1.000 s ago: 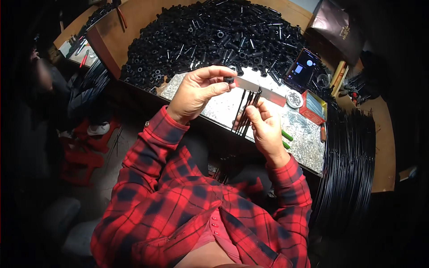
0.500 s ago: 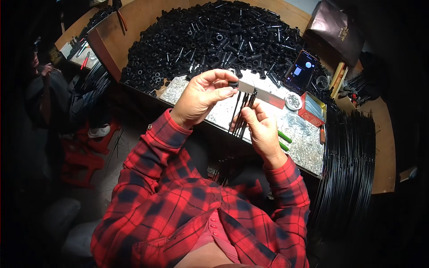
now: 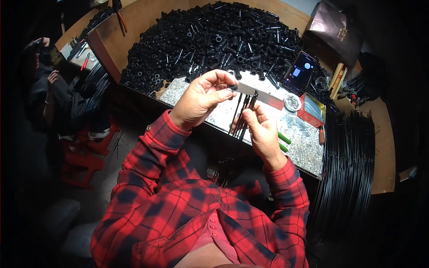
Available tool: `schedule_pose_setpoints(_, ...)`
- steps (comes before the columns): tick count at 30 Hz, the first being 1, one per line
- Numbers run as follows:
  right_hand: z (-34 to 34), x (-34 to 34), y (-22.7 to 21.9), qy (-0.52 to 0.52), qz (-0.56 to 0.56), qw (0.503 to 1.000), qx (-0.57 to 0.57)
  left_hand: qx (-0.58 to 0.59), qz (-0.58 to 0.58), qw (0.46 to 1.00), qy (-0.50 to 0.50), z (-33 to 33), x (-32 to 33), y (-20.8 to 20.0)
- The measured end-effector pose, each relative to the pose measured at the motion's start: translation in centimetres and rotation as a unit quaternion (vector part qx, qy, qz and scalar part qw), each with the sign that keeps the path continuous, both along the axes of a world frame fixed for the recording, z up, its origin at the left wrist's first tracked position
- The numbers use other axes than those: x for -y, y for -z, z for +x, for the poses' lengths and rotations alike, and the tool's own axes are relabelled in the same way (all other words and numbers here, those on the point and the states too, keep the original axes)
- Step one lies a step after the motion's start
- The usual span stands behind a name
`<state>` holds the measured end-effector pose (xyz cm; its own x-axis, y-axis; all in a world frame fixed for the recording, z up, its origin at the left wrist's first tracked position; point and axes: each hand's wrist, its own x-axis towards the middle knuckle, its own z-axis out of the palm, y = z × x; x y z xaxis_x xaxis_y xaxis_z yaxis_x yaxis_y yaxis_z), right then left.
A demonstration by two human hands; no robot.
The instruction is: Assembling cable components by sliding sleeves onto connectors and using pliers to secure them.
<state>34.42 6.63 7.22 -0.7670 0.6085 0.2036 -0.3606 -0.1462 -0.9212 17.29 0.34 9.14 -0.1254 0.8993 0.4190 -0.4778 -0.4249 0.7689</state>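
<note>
Your left hand (image 3: pixel 199 102) is pinching a small, dark, short cylindrical piece (image 3: pixel 232 87) between thumb and fingertips, the grip closed only as far as the piece allows. Your right hand (image 3: pixel 262 129) is closing thumb and fingers around a loose fan of thin black rods (image 3: pixel 242 127), which are standing steeply, tops leaning right. The piece is sitting just beside the rods' upper ends, seemingly apart from them.

Both hands are hovering over the near edge of a speckled grey worktop (image 3: pixel 304 147). Beyond them a large heap of black tubular parts (image 3: pixel 210 40) is lying; a pair of green handles (image 3: pixel 284 137) is resting near your right wrist.

You appear to be lining up piece and rods. As I judge it, the next move is calling for a steady left pinch and one rod singled out; whether the piece's opening is facing the rods, I cannot tell.
</note>
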Motion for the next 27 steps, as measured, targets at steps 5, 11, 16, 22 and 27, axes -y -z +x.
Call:
schedule_pose_setpoints(5, 0.2, -0.1, 0.0, 0.003, 0.003, 1.000, 0.003, -0.038, -0.035, 0.999, -0.003, 0.1, 0.0, -0.3)
schedule_pose_setpoints(11, 0.2, -0.2, 0.0, -0.002, 0.012, 1.000, -0.004, -0.021, -0.008, 1.000, 0.010, 0.3, 0.0, 0.0)
schedule_pose_setpoints(16, 0.2, 0.1, -0.2, -0.008, 0.005, 1.000, -0.005, -0.055, -0.014, 0.998, -0.004, 0.5, 0.1, -0.6)
schedule_pose_setpoints(22, 0.3, 0.3, -0.1, -0.014, 0.005, 1.000, -0.008, -0.081, -0.016, 0.997, -0.013, 0.7, 0.6, -1.1)
schedule_pose_setpoints(27, 0.2, 0.6, -0.2, -0.003, 0.013, 1.000, -0.008, -0.084, 0.018, 0.996, -0.035, 1.3, 0.8, -1.5)
